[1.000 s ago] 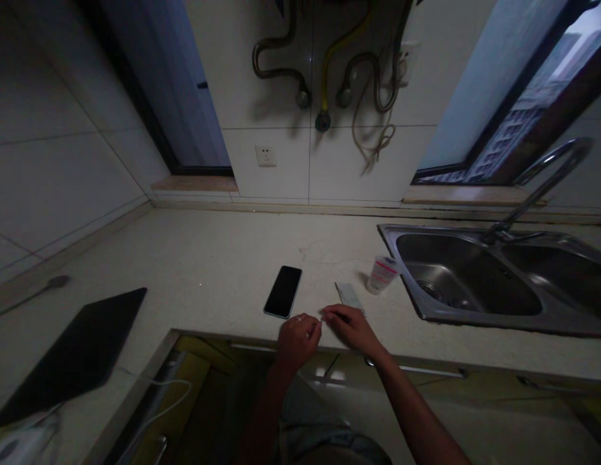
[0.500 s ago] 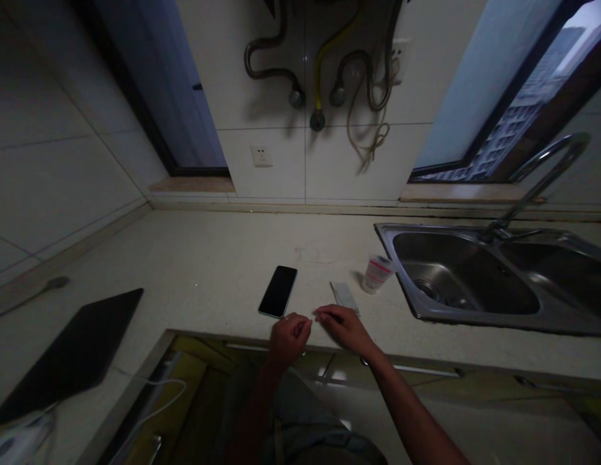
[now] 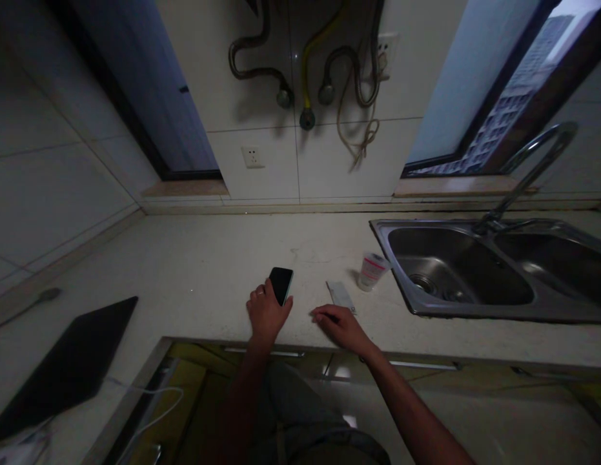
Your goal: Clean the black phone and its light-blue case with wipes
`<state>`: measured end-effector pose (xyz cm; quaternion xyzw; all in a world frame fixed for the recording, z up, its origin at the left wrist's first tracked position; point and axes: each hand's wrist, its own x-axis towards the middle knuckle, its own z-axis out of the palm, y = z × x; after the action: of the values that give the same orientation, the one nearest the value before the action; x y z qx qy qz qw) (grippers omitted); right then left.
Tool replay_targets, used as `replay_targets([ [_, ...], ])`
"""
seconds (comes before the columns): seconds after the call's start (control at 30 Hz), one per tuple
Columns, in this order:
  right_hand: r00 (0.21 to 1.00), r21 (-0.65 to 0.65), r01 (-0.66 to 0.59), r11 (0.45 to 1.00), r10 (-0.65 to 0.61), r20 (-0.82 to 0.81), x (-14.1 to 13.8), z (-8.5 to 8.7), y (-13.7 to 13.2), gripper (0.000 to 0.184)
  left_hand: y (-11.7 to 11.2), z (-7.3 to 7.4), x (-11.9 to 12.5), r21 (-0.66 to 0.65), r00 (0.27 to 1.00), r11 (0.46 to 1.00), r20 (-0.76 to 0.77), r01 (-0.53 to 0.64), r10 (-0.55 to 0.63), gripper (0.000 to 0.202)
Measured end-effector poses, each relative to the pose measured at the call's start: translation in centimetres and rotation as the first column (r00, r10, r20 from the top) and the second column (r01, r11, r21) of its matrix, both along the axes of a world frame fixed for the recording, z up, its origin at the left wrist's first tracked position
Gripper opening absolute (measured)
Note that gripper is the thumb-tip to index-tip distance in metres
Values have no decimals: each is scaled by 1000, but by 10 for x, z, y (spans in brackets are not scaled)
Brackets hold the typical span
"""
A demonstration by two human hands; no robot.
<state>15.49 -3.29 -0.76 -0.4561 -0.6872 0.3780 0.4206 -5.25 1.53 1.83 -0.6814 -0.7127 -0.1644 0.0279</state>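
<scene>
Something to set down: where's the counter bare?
Wide bare counter between the dark board and the phone in the left hand, back to the wall. Crowded between right hand and sink: packet, cup.

The phone [image 3: 281, 284] lies on the counter [image 3: 184, 258] near the middle of its front edge, with the left hand [image 3: 265, 312] over its near end. Just to the right, the right hand [image 3: 339, 325] rests at the front edge. A flat packet [image 3: 341, 296] lies just behind that hand, and a cup [image 3: 371, 271] stands behind and to the right of the packet, just beside the sink's left rim. The sink [image 3: 474, 315] is set into the right part of the counter, with the faucet [image 3: 527, 174] at its back edge. A flat board [image 3: 68, 361] lies near the front left corner, well apart from the phone.
</scene>
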Motion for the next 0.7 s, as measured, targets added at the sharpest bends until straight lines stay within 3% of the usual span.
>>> replay_targets([
  [0.4,1000,-11,-15,1000,15,-3,0,4,-1,28,11,8,1,-43,998,997,33,-58,60,56],
  [0.7,999,-20,-41,999,41,-12,3,4,-6,29,1,9,1,-83,996,996,71,-40,46,69],
])
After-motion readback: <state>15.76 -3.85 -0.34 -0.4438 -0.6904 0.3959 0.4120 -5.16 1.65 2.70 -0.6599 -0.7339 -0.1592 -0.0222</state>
